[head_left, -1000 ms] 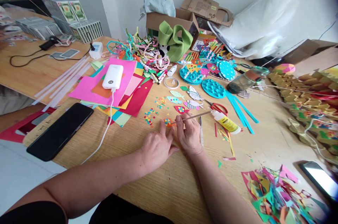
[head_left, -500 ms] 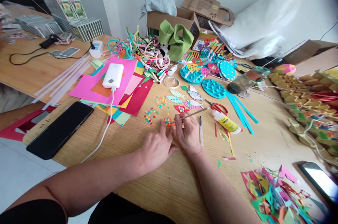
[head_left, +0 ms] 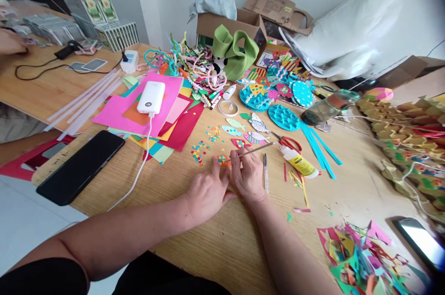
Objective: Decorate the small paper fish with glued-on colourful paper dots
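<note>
Fingers spread, my left hand (head_left: 206, 194) rests on the table with its fingertips touching the edge of a small orange paper fish (head_left: 222, 159) dotted with coloured bits. My right hand (head_left: 248, 175) pinches a thin wooden stick (head_left: 261, 147), its lower end at the fish. Loose confetti dots (head_left: 199, 152) lie left of the fish. Several decorated paper fish (head_left: 256, 137) are laid out beyond my hands. To the right of my right hand are a pen (head_left: 266, 172), a glue bottle (head_left: 299, 162) and red-handled scissors (head_left: 291, 143).
A white power bank (head_left: 151, 97) sits on coloured paper sheets (head_left: 189, 124), its cable crossing the table. A black phone (head_left: 80, 167) lies at the left edge. Paper scraps (head_left: 365, 255) are heaped front right. A glass jar (head_left: 328, 106) lies behind. Another person's hand (head_left: 12, 41) shows far left.
The whole view has shifted slightly. Another person's hand has come into view at the far left. My hands, the stick and the orange fish keep nearly the same place.
</note>
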A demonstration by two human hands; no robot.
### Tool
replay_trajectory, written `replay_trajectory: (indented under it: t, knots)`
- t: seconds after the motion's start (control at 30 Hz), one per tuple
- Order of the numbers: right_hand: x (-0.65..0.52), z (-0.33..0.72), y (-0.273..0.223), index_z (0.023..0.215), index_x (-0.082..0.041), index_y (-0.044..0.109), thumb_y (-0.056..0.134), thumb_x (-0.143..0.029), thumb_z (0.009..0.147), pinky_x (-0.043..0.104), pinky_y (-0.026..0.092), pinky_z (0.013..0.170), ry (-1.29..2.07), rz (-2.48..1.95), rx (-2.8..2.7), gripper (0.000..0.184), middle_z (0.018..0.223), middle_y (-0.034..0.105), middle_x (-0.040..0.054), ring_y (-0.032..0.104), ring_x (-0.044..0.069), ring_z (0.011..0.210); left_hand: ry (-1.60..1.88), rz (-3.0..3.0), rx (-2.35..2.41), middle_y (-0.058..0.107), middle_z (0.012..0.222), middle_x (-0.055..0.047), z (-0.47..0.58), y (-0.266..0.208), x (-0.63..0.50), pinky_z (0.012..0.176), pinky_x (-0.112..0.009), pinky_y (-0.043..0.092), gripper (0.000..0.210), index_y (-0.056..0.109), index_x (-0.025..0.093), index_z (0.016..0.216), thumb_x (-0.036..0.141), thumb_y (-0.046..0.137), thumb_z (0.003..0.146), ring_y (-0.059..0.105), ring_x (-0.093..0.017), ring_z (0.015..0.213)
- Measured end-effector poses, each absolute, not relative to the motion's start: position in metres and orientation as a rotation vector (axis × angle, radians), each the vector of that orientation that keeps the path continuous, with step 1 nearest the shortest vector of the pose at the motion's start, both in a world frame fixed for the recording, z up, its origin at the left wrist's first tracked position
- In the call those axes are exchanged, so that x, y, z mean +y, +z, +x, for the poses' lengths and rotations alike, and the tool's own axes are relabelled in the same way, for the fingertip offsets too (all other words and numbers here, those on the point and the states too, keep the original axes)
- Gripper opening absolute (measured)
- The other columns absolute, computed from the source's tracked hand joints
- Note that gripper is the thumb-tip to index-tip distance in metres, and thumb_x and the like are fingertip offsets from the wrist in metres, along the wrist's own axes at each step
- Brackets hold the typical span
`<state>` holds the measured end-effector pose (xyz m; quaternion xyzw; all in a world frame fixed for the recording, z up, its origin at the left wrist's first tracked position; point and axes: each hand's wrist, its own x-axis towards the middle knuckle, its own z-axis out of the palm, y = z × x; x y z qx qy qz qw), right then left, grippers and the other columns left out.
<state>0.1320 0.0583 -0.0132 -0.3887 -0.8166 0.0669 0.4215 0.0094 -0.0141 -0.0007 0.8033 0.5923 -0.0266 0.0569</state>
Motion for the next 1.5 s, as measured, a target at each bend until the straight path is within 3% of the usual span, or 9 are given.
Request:
replay_trajectory:
  t: [0.53,0.93,1.2,1.5]
  knots:
    - [0.0568,0.1307,-0.0103,0.072,-0.022,0.049,0.046,-0.021,0.096,0.030,0.038,0.058,0.197,-1.043,-1.943,0.023,0.063,0.053,0.0011,0.048,0.016,0.059,-0.087,2.413,1.805,0.036,0.145,-0.030,0.0094,0.0000,-0.0143,0.064,-0.036,0.052,0.068,0.036,0.018,0.145,0.056,0.049,0.090,0.069,-0.026,0.077]
    - [0.0558,0.1302,-0.0137,0.069,-0.019,0.056,0.053,-0.037,0.093,0.022,0.037,0.044,0.373,-1.261,-1.714,0.030,0.056,0.057,-0.0014,0.050,0.010,0.046,-0.049,2.463,1.807,0.039,0.143,-0.031,0.0084,-0.0009,-0.0151,0.062,-0.035,0.053,0.065,0.039,0.016,0.142,0.056,0.048,0.091,0.069,-0.025,0.075]
    - [0.0558,0.1280,-0.0149,0.068,-0.019,0.057,0.054,-0.039,0.092,0.023,0.043,0.051,0.370,-1.284,-1.726,0.032,0.058,0.062,-0.0002,0.056,0.011,0.050,-0.037,2.465,1.829,0.041,0.143,-0.030,0.0092,-0.0006,-0.0155,0.061,-0.035,0.053,0.064,0.041,0.017,0.141,0.056,0.050,0.090,0.069,-0.024,0.073]
    - [0.0565,0.1262,-0.0149,0.067,-0.019,0.057,0.056,-0.037,0.091,0.023,0.042,0.051,0.293,-1.236,-1.754,0.030,0.057,0.061,-0.0008,0.054,0.011,0.049,-0.049,2.457,1.828,0.040,0.143,-0.030,0.0095,-0.0011,-0.0149,0.061,-0.035,0.053,0.065,0.042,0.017,0.140,0.056,0.050,0.089,0.069,-0.025,0.072]
